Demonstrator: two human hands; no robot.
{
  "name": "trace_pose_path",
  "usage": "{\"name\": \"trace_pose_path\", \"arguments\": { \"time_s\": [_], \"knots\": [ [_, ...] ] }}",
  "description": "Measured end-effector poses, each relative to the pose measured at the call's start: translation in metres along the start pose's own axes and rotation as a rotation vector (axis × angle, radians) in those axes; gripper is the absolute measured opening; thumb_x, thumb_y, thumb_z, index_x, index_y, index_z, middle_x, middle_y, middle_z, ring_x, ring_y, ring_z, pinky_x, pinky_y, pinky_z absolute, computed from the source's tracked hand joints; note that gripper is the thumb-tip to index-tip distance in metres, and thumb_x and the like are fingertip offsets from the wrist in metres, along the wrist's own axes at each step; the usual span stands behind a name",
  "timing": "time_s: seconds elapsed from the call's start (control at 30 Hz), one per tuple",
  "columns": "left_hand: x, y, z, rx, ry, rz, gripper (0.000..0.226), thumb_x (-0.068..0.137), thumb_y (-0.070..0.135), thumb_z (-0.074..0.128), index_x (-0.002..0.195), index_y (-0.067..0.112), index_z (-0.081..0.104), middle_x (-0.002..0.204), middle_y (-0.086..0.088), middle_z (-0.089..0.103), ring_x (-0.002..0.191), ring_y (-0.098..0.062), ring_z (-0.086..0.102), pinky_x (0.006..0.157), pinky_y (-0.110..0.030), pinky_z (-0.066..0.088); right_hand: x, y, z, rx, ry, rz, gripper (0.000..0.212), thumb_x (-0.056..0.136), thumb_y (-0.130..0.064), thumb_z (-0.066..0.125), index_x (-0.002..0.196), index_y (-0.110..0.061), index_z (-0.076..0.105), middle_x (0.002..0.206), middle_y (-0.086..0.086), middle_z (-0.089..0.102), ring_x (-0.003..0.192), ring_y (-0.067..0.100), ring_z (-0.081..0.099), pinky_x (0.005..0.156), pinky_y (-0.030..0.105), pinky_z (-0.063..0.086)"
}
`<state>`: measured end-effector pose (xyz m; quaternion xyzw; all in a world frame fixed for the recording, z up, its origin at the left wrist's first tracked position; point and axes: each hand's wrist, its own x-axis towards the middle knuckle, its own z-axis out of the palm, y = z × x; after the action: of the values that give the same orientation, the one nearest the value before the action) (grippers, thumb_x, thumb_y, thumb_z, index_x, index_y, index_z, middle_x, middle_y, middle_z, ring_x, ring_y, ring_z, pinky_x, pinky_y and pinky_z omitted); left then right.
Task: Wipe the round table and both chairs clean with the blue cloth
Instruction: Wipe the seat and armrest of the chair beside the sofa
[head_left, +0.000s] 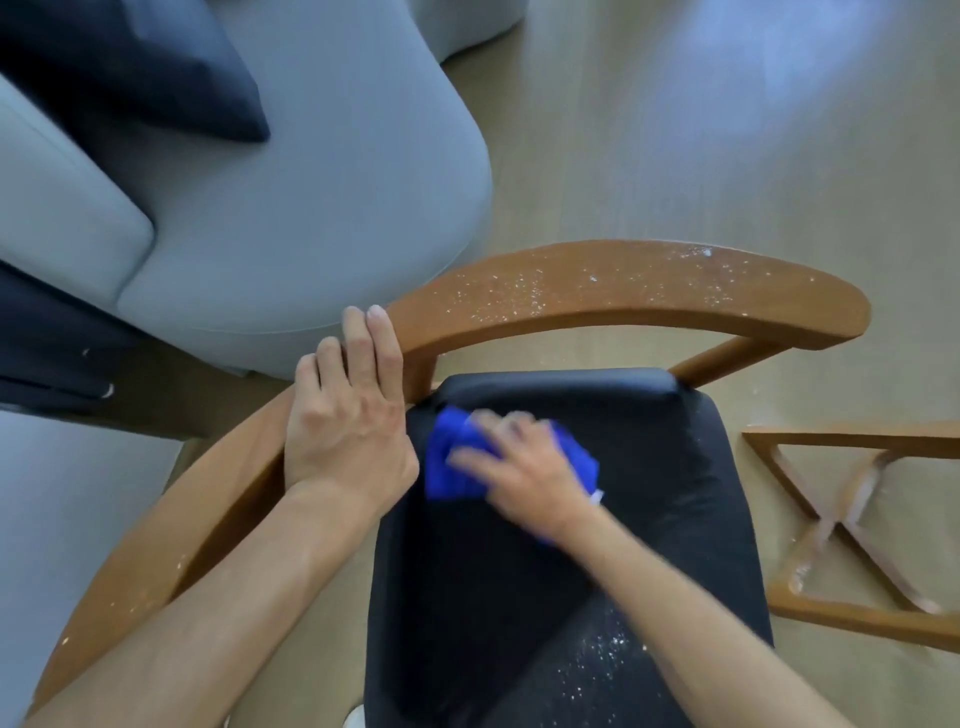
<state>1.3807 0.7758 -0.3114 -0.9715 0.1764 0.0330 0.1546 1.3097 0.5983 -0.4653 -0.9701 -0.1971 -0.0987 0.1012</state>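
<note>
A wooden chair with a curved backrest (623, 291) and a black seat (675, 493) stands below me. White specks dust the backrest top and the seat's near right part. My right hand (524, 473), blurred, presses the blue cloth (452, 462) onto the far left part of the seat. My left hand (348, 410) lies on the curved wooden rail at the chair's left, fingers straight over its edge. The round table and the second chair are out of view.
A grey sofa (291, 218) with a dark cushion (156, 67) stands close behind the chair on the left. A wooden cross-shaped frame (852, 525), dusted white, lies on the wooden floor (727, 130) to the right.
</note>
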Motion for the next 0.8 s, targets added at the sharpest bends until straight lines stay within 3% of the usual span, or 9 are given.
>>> {"name": "trace_pose_path", "arguments": {
  "time_s": [0.1, 0.17, 0.3, 0.37, 0.43, 0.5, 0.6, 0.67, 0.8],
  "knots": [
    [0.0, 0.002, 0.001, 0.042, 0.006, -0.007, 0.082, 0.077, 0.028, 0.039, 0.143, -0.011, 0.01, 0.138, -0.027, 0.036, 0.102, -0.038, 0.048, 0.088, -0.043, 0.04, 0.03, 0.055, -0.009, -0.069, 0.032, 0.657, 0.047, 0.07, -0.016, 0.071, 0.115, -0.024, 0.062, 0.128, 0.015, 0.055, 0.082, 0.038, 0.054, 0.063, 0.041, 0.041],
    [0.0, 0.002, 0.003, 0.062, 0.003, -0.01, 0.08, 0.078, 0.029, 0.036, 0.143, -0.011, 0.01, 0.139, -0.026, 0.036, 0.102, -0.036, 0.049, 0.088, -0.041, 0.041, 0.036, 0.039, -0.006, -0.086, 0.044, 0.78, 0.046, 0.068, -0.017, 0.071, 0.113, -0.022, 0.063, 0.124, 0.017, 0.056, 0.078, 0.037, 0.053, 0.061, 0.04, 0.041],
    [0.0, 0.0, 0.003, 0.05, -0.021, -0.019, 0.08, 0.078, 0.027, 0.041, 0.142, -0.011, 0.013, 0.136, -0.028, 0.038, 0.099, -0.039, 0.049, 0.085, -0.043, 0.04, -0.029, -0.096, 0.003, 0.156, 0.08, 0.453, 0.041, 0.068, -0.01, 0.062, 0.105, -0.027, 0.067, 0.12, 0.014, 0.063, 0.079, 0.032, 0.052, 0.063, 0.037, 0.042],
    [-0.001, 0.0, 0.003, 0.022, -0.045, -0.012, 0.079, 0.077, 0.024, 0.045, 0.141, -0.012, 0.015, 0.135, -0.031, 0.037, 0.097, -0.042, 0.048, 0.083, -0.046, 0.04, -0.091, -0.17, -0.002, 0.315, -0.084, 0.319, 0.026, 0.073, -0.022, 0.062, 0.094, -0.036, 0.065, 0.106, 0.003, 0.068, 0.073, 0.025, 0.056, 0.063, 0.031, 0.041],
    [-0.001, -0.003, 0.002, -0.011, -0.043, -0.009, 0.078, 0.078, 0.021, 0.046, 0.141, -0.013, 0.015, 0.134, -0.033, 0.036, 0.096, -0.045, 0.047, 0.081, -0.049, 0.038, -0.139, -0.197, -0.012, 0.34, -0.319, 0.193, 0.013, 0.076, -0.041, 0.057, 0.089, -0.04, 0.056, 0.086, -0.012, 0.051, 0.056, 0.012, 0.048, 0.06, 0.023, 0.041],
    [-0.002, -0.004, 0.002, -0.072, -0.024, 0.005, 0.074, 0.08, 0.017, 0.04, 0.14, -0.015, 0.013, 0.133, -0.037, 0.033, 0.095, -0.048, 0.044, 0.078, -0.054, 0.035, -0.163, -0.17, -0.024, 0.22, -0.447, 0.016, 0.014, 0.092, -0.039, 0.037, 0.099, -0.041, 0.049, 0.089, -0.012, 0.036, 0.057, 0.007, 0.044, 0.061, 0.018, 0.044],
    [-0.001, -0.003, 0.001, -0.132, 0.011, 0.003, 0.073, 0.078, 0.018, 0.031, 0.14, -0.014, 0.012, 0.132, -0.039, 0.03, 0.093, -0.049, 0.042, 0.074, -0.055, 0.032, -0.168, -0.052, -0.036, 0.054, -0.149, -0.176, 0.034, 0.093, -0.017, 0.047, 0.114, -0.043, 0.054, 0.129, -0.001, 0.054, 0.089, 0.022, 0.057, 0.073, 0.03, 0.048],
    [0.0, -0.001, 0.003, -0.169, 0.046, -0.001, 0.075, 0.076, 0.021, 0.031, 0.14, -0.014, 0.011, 0.131, -0.039, 0.028, 0.092, -0.05, 0.041, 0.074, -0.056, 0.031, -0.151, 0.035, -0.044, -0.076, 0.03, 0.061, 0.051, 0.077, -0.006, 0.057, 0.118, -0.037, 0.055, 0.137, 0.007, 0.049, 0.094, 0.031, 0.054, 0.075, 0.038, 0.049],
    [0.002, 0.003, 0.008, -0.198, 0.096, -0.007, 0.079, 0.071, 0.02, 0.035, 0.139, -0.012, 0.011, 0.131, -0.039, 0.027, 0.09, -0.05, 0.041, 0.072, -0.056, 0.032, -0.112, 0.113, -0.052, -0.137, 0.05, 0.653, 0.05, 0.076, -0.016, 0.058, 0.123, -0.028, 0.054, 0.134, 0.015, 0.052, 0.096, 0.039, 0.053, 0.077, 0.048, 0.05]
  ]
}}
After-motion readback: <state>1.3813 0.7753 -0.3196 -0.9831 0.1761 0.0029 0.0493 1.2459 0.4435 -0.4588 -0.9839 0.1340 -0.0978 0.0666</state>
